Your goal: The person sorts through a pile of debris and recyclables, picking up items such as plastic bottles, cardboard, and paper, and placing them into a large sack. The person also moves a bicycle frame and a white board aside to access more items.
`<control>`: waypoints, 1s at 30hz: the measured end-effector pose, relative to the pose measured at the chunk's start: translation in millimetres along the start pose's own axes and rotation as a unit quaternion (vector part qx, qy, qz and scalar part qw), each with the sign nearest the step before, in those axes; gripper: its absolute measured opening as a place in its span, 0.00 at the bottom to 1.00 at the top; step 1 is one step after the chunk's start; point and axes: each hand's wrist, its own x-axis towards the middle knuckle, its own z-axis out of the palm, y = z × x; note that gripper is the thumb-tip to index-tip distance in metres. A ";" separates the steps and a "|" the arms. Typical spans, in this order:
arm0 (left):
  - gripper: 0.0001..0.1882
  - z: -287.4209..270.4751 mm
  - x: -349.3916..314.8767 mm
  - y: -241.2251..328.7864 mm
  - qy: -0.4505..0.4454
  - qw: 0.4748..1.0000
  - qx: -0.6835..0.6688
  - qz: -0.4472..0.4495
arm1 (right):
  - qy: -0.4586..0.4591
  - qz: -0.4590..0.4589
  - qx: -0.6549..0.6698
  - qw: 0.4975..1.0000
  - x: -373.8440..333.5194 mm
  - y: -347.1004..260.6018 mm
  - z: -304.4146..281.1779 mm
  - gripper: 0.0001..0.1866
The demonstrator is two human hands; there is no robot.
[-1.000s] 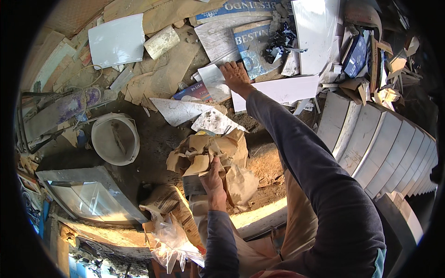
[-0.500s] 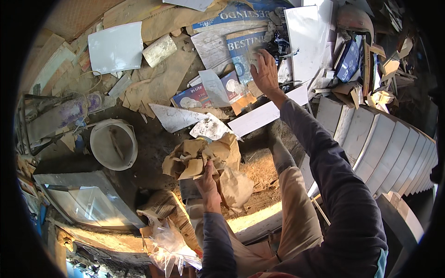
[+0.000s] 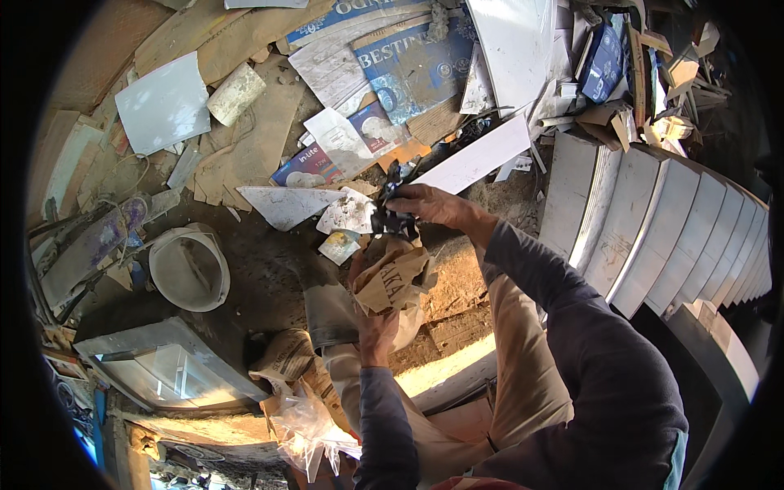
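Observation:
My left hand (image 3: 377,333) is closed on a crumpled brown paper bag (image 3: 387,287) with dark print, between my knees. My right hand (image 3: 433,204) pinches a black, crumpled piece that looks like thin plastic (image 3: 395,219), just above and beyond the bag. Part of the black piece hides under my fingers. Close to it on the ground lie a broken white board piece (image 3: 347,214) and a small pale, dirty packet (image 3: 337,247). A long white strip of board (image 3: 478,155) lies beyond my right hand.
A dirty white bucket (image 3: 189,269) stands at the left, above a grey framed glass box (image 3: 171,367). Clear plastic wrap (image 3: 306,429) lies at lower left. Flattened blue cardboard (image 3: 416,65) and white sheets cover the far ground. Stacked white panels (image 3: 629,220) line the right.
My right hand has come back from the far debris toward the bag, bringing the black piece. My left hand still holds the brown paper, now turned and more upright. The view has shifted slightly.

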 end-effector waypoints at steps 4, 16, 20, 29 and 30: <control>0.23 3.3 3.3 32.1 -0.057 0.967 -0.249 -0.025 | -0.121 0.167 -0.100 0.973 -56.4 11.8 33.4 0.33; 0.28 36.3 10.3 32.9 -0.110 0.978 -0.155 -0.084 | 0.569 0.027 -0.561 0.600 30.8 51.6 -212.0 0.30; 0.29 46.0 7.6 34.8 -0.136 0.973 -0.155 -0.105 | 0.483 0.112 -0.573 0.652 43.5 65.0 -204.0 0.21; 0.31 48.2 14.5 50.7 -0.105 0.988 -0.095 -0.061 | 0.345 0.057 -0.604 0.716 -79.4 94.3 -95.5 0.14; 0.32 48.4 14.8 54.8 -0.102 0.993 -0.056 -0.027 | 0.330 0.045 -0.588 0.737 -99.5 96.5 -80.5 0.14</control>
